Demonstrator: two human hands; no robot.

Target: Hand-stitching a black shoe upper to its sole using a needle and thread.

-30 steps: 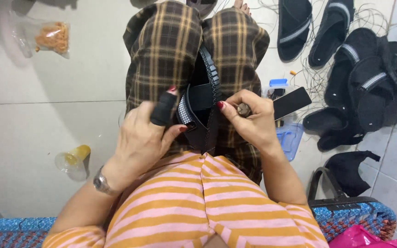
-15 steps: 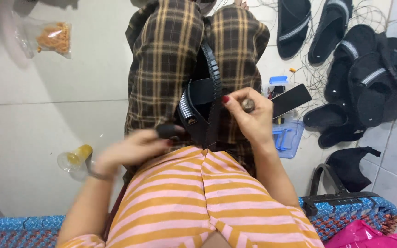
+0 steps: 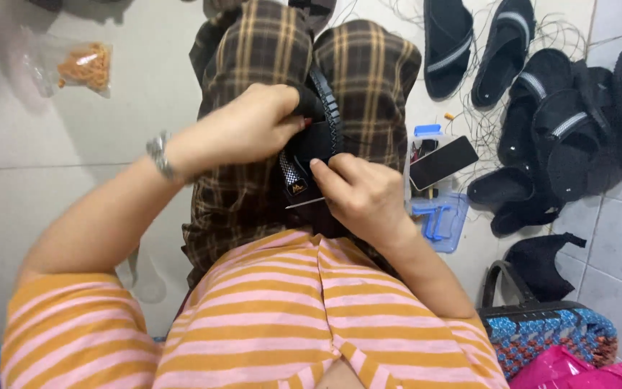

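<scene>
I see my right hand [image 3: 365, 194] pinching a thin needle-like tool [image 3: 305, 203] against the black sandal strap [image 3: 304, 155] on my lap, fingers [image 3: 325, 169] clamped on both. Just beyond them my left hand [image 3: 246, 130] is clenched over the strap's upper end, seemingly to keep it taut and steady for the tool. What lies under the left fingers is hidden, and I cannot tell if thread runs from the tool. Past the right fingers, on the floor [image 3: 52, 194], a dark phone [image 3: 443, 162] lies on a blue plastic box [image 3: 437, 216]. Farther out lie black sandals [image 3: 548, 130] and tangled threads, partly cut off by the frame.
</scene>
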